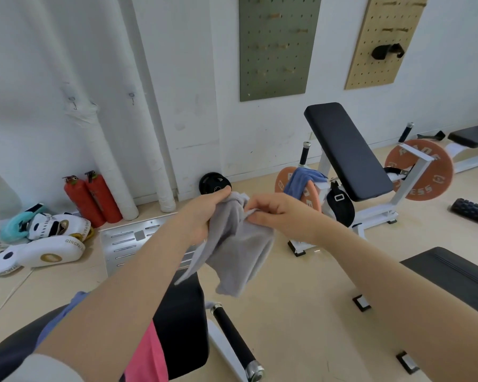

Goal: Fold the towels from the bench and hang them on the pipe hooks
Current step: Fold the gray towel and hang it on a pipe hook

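Note:
A grey towel (pixel 236 252) hangs in the air between my hands, bunched at the top and drooping below. My left hand (pixel 204 213) grips its upper left part in a fist. My right hand (pixel 273 213) pinches an edge of it just to the right. Under my left arm lies a black bench (pixel 182 321) with a pink towel (pixel 149 359) and a blue-grey towel (pixel 58 318) on it. Two white pipes (pixel 108 150) run down the wall, each with a small metal hook: one hook (pixel 73 102) on the left pipe, another hook (pixel 132 97) on the right one.
Two red fire extinguishers (pixel 93 199) stand by the pipes, with boxing pads (pixel 39 244) on the floor to their left. A weight bench (pixel 348 153) with orange plates (pixel 420 169) and a blue towel (pixel 301 179) stands ahead on the right. A foam roller (pixel 472 212) lies far right.

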`<state>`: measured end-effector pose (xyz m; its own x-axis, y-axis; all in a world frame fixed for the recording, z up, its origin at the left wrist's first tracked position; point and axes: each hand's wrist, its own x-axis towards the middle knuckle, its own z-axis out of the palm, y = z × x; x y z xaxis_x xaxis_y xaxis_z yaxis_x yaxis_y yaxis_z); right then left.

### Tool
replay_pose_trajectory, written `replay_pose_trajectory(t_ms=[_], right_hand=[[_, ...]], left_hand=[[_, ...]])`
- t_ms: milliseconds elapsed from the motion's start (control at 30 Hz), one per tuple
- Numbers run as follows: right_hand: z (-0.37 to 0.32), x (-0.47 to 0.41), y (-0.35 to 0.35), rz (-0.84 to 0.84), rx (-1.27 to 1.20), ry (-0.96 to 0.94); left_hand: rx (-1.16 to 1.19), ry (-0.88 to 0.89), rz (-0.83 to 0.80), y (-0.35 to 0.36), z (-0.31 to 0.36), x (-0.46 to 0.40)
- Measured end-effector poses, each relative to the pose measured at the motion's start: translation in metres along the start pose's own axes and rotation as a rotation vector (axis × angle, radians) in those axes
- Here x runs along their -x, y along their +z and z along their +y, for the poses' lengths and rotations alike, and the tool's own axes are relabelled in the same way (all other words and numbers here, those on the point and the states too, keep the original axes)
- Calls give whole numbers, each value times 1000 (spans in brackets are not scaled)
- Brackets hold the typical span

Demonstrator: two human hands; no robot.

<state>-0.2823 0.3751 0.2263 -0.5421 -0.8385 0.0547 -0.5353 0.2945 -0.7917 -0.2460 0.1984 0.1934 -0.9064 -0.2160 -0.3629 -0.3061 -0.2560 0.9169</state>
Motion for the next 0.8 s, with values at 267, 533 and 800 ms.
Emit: replay_pose_trajectory(t_ms=[267,533,800], right_hand=[[9,-11,7,473,-108,-42],[19,-6,2,507,-209,3],[13,-5,10,453,-529,-5]], left_hand=[[189,283,-244,24,-10,14],[-133,397,17,38,-11,18],[271,304,-154,55,-28,14]])
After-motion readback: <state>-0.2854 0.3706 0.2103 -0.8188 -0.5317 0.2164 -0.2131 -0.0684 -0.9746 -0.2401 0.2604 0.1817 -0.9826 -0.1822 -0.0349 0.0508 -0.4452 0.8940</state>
